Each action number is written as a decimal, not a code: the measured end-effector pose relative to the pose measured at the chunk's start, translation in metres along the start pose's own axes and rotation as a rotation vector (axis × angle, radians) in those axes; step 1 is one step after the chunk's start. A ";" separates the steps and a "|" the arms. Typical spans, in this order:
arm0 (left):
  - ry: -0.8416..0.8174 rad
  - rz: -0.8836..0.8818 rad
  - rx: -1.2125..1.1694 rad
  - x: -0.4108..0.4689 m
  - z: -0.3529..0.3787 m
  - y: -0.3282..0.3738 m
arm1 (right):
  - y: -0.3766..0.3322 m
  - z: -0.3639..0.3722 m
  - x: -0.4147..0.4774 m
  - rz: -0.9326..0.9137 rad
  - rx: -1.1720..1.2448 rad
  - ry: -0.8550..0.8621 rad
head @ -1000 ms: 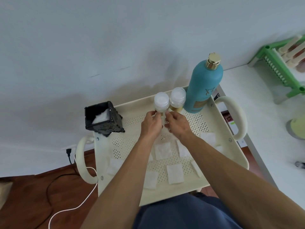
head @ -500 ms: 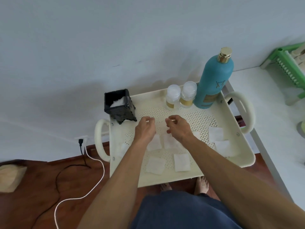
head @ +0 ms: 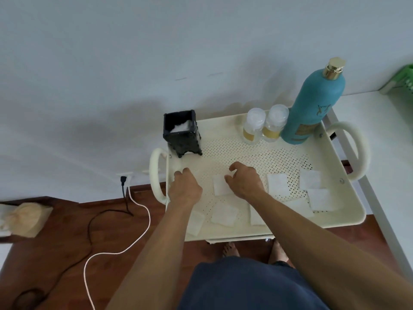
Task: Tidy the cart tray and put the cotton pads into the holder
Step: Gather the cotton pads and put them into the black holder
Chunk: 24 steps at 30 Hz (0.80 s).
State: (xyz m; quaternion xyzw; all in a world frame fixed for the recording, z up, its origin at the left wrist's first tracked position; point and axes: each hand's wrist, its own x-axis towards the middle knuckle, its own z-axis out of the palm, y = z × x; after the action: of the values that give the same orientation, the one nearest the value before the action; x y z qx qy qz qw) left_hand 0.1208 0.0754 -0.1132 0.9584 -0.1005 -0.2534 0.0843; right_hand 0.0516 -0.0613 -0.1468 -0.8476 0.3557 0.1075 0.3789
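Bottles lined up at back; holder (head: 181, 130) has some cotton. Approx. eight pads left on tray (head: 348, 217). Your right hand (head: 244, 183) fingers loosely spread over pad (head: 220, 185); left hand (head: 185, 190) curled, grip can't tell.

Setting: a room at home, likely a beauty corner. I stand barefoot on a wood floor (head: 67, 231) by a plain wall. Cream cart tray (head: 348, 220) carries a teal bottle (head: 312, 104) in its far right corner, two small bottles (head: 263, 126) beside it.

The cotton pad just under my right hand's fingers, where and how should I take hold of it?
Pinch the cotton pad at its left edge, coming from above with the right hand. It lies flat on the cart tray, thin and square, so only an edge or corner lifts easily.
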 end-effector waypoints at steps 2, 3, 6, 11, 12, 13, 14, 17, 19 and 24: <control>0.003 -0.003 0.063 -0.001 0.001 -0.003 | 0.000 0.002 -0.002 -0.011 -0.079 0.001; 0.001 -0.005 0.090 -0.002 0.002 -0.005 | 0.000 0.004 -0.003 -0.021 -0.109 -0.001; 0.010 -0.011 0.127 -0.002 0.007 -0.011 | 0.002 0.007 -0.006 -0.044 -0.150 -0.007; 0.028 -0.012 0.096 -0.003 0.009 -0.012 | -0.001 0.007 -0.007 -0.059 -0.151 -0.002; 0.027 -0.018 0.081 -0.003 0.009 -0.011 | -0.002 0.006 -0.007 -0.061 -0.144 -0.001; 0.025 -0.024 0.068 -0.004 0.009 -0.011 | -0.002 0.005 -0.007 -0.061 -0.137 0.002; 0.022 -0.027 0.056 -0.005 0.009 -0.011 | -0.002 0.004 -0.007 -0.059 -0.127 0.005; 0.016 -0.019 0.040 -0.006 0.006 -0.011 | -0.002 -0.001 -0.005 -0.051 -0.094 0.018; 0.026 -0.002 0.029 -0.006 0.001 -0.007 | -0.005 -0.006 -0.004 -0.047 -0.069 0.027; 0.098 0.027 -0.037 -0.004 -0.016 0.007 | -0.015 -0.020 0.001 -0.070 -0.013 0.089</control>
State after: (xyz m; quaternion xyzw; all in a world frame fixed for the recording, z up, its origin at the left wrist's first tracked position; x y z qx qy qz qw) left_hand 0.1248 0.0714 -0.0963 0.9665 -0.1043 -0.2071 0.1103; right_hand 0.0605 -0.0691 -0.1253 -0.8660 0.3415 0.0585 0.3605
